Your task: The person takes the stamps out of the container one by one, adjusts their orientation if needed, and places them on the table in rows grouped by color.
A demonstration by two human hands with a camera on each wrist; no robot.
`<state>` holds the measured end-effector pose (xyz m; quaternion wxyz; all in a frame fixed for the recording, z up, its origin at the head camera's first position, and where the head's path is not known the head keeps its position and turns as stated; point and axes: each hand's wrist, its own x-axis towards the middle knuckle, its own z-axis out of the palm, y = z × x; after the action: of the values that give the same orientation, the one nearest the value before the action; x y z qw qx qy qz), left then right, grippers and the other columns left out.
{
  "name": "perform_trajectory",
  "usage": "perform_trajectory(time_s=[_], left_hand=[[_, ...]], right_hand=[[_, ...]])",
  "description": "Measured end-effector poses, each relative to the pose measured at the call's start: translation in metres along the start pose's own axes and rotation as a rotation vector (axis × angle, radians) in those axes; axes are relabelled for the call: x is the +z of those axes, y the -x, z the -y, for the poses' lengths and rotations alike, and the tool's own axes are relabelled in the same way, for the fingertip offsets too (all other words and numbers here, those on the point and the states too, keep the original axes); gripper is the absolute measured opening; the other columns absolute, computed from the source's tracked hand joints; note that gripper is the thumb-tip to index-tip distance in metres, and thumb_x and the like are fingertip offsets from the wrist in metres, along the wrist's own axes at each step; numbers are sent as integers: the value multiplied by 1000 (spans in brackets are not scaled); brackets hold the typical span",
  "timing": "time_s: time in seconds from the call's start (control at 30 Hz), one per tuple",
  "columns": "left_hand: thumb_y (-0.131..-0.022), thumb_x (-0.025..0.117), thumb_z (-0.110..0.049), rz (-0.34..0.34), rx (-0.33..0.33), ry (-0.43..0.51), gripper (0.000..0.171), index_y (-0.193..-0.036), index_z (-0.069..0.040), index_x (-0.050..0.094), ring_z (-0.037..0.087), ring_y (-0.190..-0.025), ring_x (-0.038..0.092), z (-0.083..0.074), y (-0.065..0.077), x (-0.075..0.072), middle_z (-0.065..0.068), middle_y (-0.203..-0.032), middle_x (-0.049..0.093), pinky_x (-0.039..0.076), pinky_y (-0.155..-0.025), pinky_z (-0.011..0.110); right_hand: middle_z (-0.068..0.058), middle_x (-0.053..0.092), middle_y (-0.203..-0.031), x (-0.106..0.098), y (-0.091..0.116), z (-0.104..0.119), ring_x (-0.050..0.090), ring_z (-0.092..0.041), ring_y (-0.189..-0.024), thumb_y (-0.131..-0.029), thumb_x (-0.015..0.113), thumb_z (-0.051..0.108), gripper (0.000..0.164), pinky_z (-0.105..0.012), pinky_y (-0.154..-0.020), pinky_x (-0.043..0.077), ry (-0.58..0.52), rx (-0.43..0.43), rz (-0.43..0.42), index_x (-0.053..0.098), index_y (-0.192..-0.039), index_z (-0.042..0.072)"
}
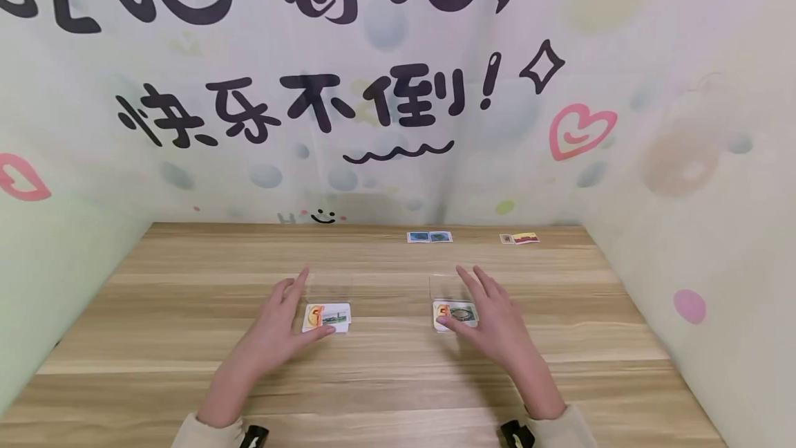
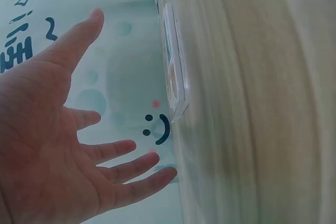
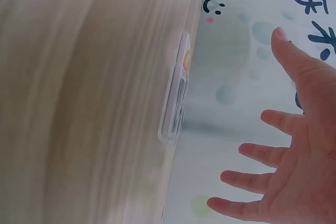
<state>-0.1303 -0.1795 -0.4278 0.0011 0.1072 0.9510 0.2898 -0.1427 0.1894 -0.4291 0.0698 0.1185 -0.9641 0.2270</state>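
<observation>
Two small clear plastic cases lie on the table, each with its transparent lid swung back and printed stamp-like cards inside. My left hand (image 1: 280, 327) is spread beside the left case (image 1: 327, 328), its thumb over the near right corner in the head view. Around the right case (image 1: 461, 305) my right hand (image 1: 497, 323) is spread, the thumb overlapping its cards. In the left wrist view, the left palm (image 2: 47, 145) faces the case (image 2: 177, 61) with fingers apart. The right wrist view shows the right hand (image 3: 304, 166) spread as well, apart from its case (image 3: 174, 93). Neither hand holds anything.
Toward the back of the wooden table (image 1: 373, 386) lies a pair of blue stamps (image 1: 429, 237). To their right is a small stamp beside a yellow and red one (image 1: 526, 238). A printed cloth (image 1: 385, 185) hangs behind the table, with pale walls on both sides.
</observation>
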Motion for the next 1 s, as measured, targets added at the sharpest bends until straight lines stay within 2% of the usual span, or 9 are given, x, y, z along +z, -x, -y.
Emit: perform_trajectory(time_s=[0.27,0.73,1.0], left_hand=[[-89,82,-52,-6,-3,2,110,-166,-1,23,56,-135,47,4,0,2,36,-152,39,44,-107,70],[-90,83,-47,-6,35,-4,101,-161,2,31,42,-118,56,8,3,2,31,-137,48,50,-101,62],[-92,82,-45,10,30,24,97,-160,4,32,47,-122,58,10,5,3,34,-140,47,48,-105,65]], right_hand=[[-28,46,-158,3,0,5,48,-55,-139,-88,84,47,87,-77,-102,43,-28,-27,-18,46,-159,12],[-25,52,-154,11,-2,16,52,-51,-137,-90,83,46,84,-69,-108,44,-71,-47,37,48,-157,10],[-23,57,-149,14,-3,23,56,-48,-133,-91,83,44,80,-64,-107,47,-73,-51,32,50,-155,10]])
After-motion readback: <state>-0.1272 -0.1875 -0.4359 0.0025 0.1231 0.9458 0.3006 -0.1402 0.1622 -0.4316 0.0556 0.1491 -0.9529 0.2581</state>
